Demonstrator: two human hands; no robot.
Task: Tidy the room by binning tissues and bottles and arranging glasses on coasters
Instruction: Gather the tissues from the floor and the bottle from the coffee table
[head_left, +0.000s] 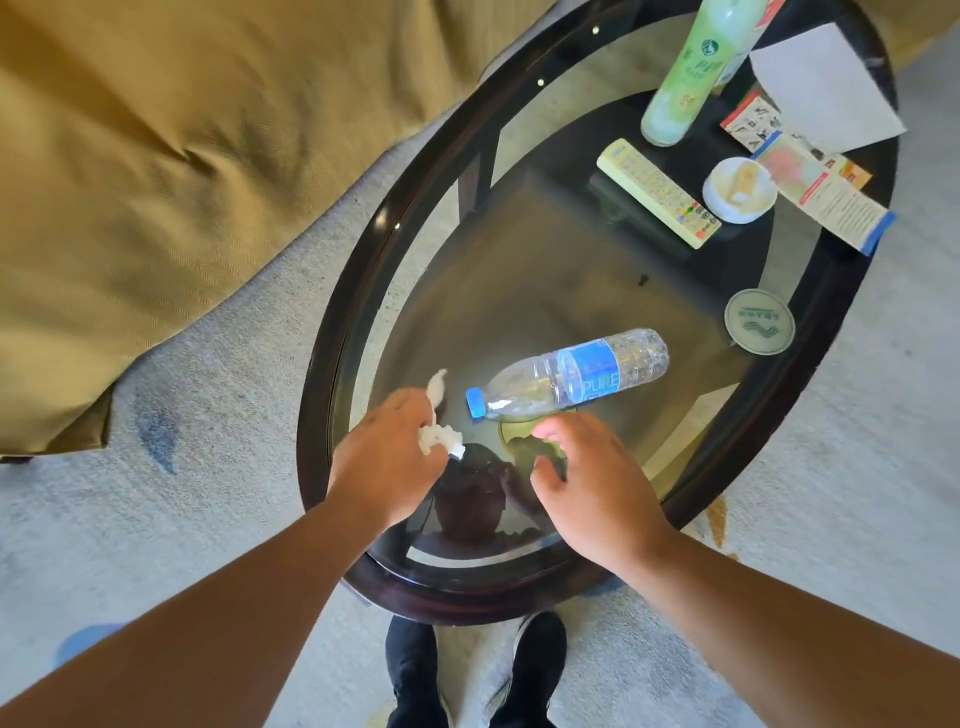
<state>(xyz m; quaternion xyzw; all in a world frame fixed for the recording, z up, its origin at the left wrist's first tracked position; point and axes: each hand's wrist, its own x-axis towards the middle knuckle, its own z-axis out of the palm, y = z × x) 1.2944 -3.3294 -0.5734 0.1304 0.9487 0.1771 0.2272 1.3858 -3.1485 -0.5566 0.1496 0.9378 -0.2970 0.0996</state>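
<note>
A clear plastic water bottle (571, 374) with a blue cap and blue label lies on its side on the oval glass table (332, 332). My left hand (387, 457) grips a crumpled white tissue (439, 436) just left of the bottle's cap. My right hand (592, 483) hovers with fingers spread just below the bottle, holding nothing. A round green coaster (759, 321) lies at the table's right side. A second coaster (519, 434) lies partly under the bottle and my right hand.
At the far end stand a tall green bottle (685, 73), a pale remote control (657, 192), a white round dish (737, 189), leaflets (821, 192) and a white paper sheet (826, 85). A tan sofa (182, 156) fills the left. My shoes (472, 670) touch the near rim.
</note>
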